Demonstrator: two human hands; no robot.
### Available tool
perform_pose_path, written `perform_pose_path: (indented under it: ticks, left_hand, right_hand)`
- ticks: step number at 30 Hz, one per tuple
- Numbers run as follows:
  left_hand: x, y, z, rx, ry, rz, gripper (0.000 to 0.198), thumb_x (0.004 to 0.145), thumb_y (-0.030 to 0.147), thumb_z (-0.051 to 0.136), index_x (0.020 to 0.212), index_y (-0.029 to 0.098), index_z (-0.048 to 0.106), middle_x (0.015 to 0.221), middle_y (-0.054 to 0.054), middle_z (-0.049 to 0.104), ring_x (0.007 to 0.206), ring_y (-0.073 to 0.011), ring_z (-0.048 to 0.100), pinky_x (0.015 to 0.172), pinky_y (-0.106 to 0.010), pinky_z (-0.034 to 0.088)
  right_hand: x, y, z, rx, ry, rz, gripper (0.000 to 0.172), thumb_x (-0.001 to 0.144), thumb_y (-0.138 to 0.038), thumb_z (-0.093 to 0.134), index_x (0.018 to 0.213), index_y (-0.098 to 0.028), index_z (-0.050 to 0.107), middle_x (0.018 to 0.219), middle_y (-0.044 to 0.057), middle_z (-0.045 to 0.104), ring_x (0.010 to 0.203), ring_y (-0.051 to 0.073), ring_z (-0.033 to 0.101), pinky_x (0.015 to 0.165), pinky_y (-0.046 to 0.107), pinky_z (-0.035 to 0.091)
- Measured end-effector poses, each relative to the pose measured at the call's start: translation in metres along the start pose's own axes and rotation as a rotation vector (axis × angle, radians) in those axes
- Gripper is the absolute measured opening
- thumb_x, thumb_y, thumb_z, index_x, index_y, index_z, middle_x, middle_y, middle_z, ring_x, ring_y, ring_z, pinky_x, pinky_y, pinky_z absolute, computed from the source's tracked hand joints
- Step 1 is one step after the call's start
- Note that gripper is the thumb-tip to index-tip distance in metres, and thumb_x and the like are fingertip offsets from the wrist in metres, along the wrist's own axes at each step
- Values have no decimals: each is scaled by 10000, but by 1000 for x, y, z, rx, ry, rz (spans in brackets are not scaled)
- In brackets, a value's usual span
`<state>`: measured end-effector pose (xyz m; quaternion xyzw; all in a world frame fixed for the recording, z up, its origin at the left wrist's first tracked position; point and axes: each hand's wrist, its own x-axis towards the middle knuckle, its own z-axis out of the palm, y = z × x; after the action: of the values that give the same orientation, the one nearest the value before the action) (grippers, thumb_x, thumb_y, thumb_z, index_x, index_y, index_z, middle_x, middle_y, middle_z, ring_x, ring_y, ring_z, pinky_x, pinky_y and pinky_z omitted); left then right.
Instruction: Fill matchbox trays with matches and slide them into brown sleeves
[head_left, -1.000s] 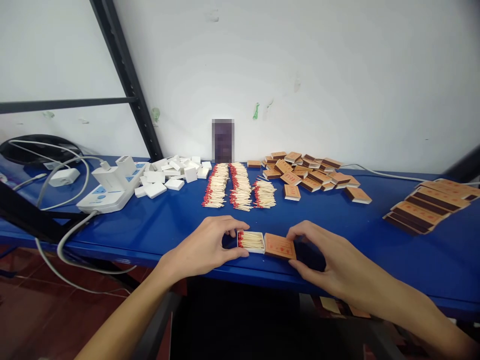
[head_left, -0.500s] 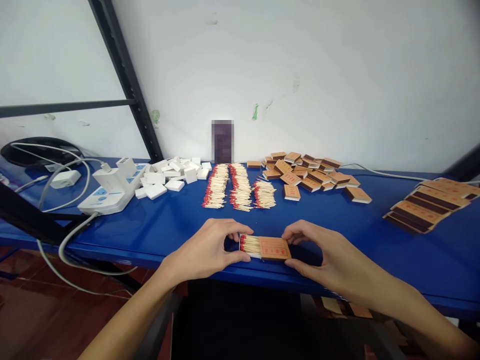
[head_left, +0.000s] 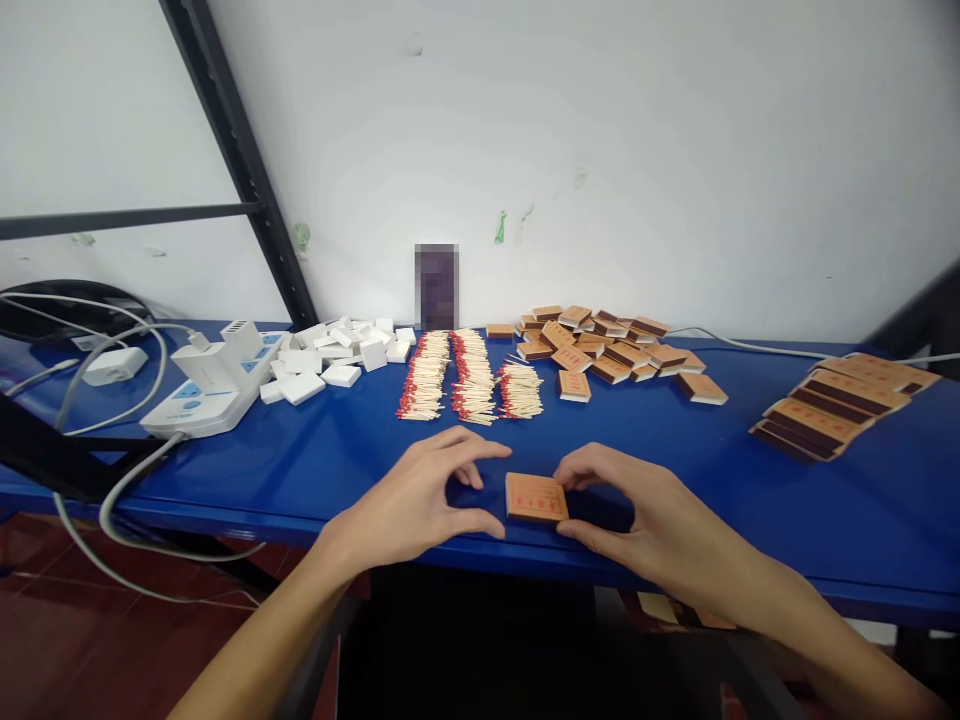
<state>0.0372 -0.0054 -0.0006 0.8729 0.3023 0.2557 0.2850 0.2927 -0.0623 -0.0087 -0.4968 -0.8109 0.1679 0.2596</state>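
Right now your two hands face each other close to the near edge of the blue table (head_left: 840, 520), with a closed orange matchbox (head_left: 536, 498) lying flat between them. Your right hand (head_left: 645, 505) pinches the box at its right end, thumb on the near corner and fingertips on the far corner. Your left hand (head_left: 416, 500) is spread, thumb and forefinger parted around the box's left end, just beside it; a narrow gap shows, so you appear to have no hold there.

Off to your right, farther in than the matchbox, lies an overlapping stack of flat orange-and-brown sleeves (head_left: 832, 425). Across on your left sits a white power strip (head_left: 187, 412) with chargers (head_left: 214, 367) plugged into it, and a white cable (head_left: 112, 505) drops from it over the near edge.

Beyond your hands, matches lie in three rows, red heads to the left: a long left row (head_left: 424, 375), a long middle row (head_left: 472, 380) and a shorter right row (head_left: 523, 390). To the left of these you have a heap of small white boxes (head_left: 302, 388); to the right, a heap of matchboxes (head_left: 574, 358). Farthest from you, a pixelated dark rectangle (head_left: 436, 285) stands against the white wall (head_left: 600, 120).
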Motion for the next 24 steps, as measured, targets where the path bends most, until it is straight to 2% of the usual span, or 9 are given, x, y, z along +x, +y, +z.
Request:
perform_pose_path:
  ticks: [2, 5, 7, 9, 12, 16, 24]
  left_hand:
    - [-13, -5, -9, 63, 63, -49, 480, 791, 422, 746, 1231, 282, 613, 1029, -17, 631, 872, -143, 625, 821, -285, 530]
    - [-40, -18, -27, 204, 161, -128, 328, 875, 453, 635, 1153, 278, 653, 997, -16, 653, 874, -156, 627, 786, -266, 525]
    - [-59, -29, -37, 293, 251, -219, 363, 868, 512, 610, 1142, 280, 663, 953, -15, 661, 835, -167, 625, 646, -226, 511]
    - [-73, -41, -44, 362, 336, -303, 411, 850, 573, 589, 1125, 280, 675, 875, -6, 651, 734, -155, 602, 526, -200, 461]
    - [-82, -52, -50, 413, 384, -364, 436, 847, 610, 558, 1092, 273, 686, 725, 13, 586, 630, -136, 549, 492, -194, 427]
    - [-78, -52, -50, 430, 331, -350, 443, 853, 611, 546, 1085, 263, 690, 751, 5, 590, 638, -133, 544, 526, -195, 432]
    - [-76, -48, -50, 455, 330, -368, 444, 868, 602, 528, 1074, 243, 690, 768, -7, 603, 666, -147, 564, 547, -207, 441]
  right_hand:
    - [-14, 8, -9, -88, 134, 3, 184, 863, -348, 631, 1016, -255, 591, 1008, 29, 657, 885, 194, 627, 764, 313, 520]
    - [-43, 29, -38, -283, 438, 72, 247, 846, -426, 618, 1024, -256, 603, 932, 29, 657, 803, 197, 626, 708, 314, 509]
    - [-62, 49, -64, -497, 616, 215, 314, 810, -507, 599, 1012, -268, 627, 846, 16, 649, 688, 192, 610, 618, 317, 481]
    - [-77, 70, -87, -695, 716, 392, 381, 770, -587, 557, 955, -269, 658, 806, 19, 640, 595, 190, 583, 576, 340, 442]
    - [-87, 98, -105, -776, 744, 535, 405, 736, -615, 527, 870, -267, 685, 853, 31, 657, 578, 192, 592, 570, 352, 427]
    - [-86, 120, -101, -821, 668, 579, 405, 759, -608, 495, 894, -278, 688, 1002, 39, 675, 716, 239, 639, 546, 339, 409]
    - [-82, 119, -98, -830, 639, 657, 375, 844, -522, 506, 1025, -245, 681, 1109, 93, 597, 828, 242, 616, 589, 343, 415]
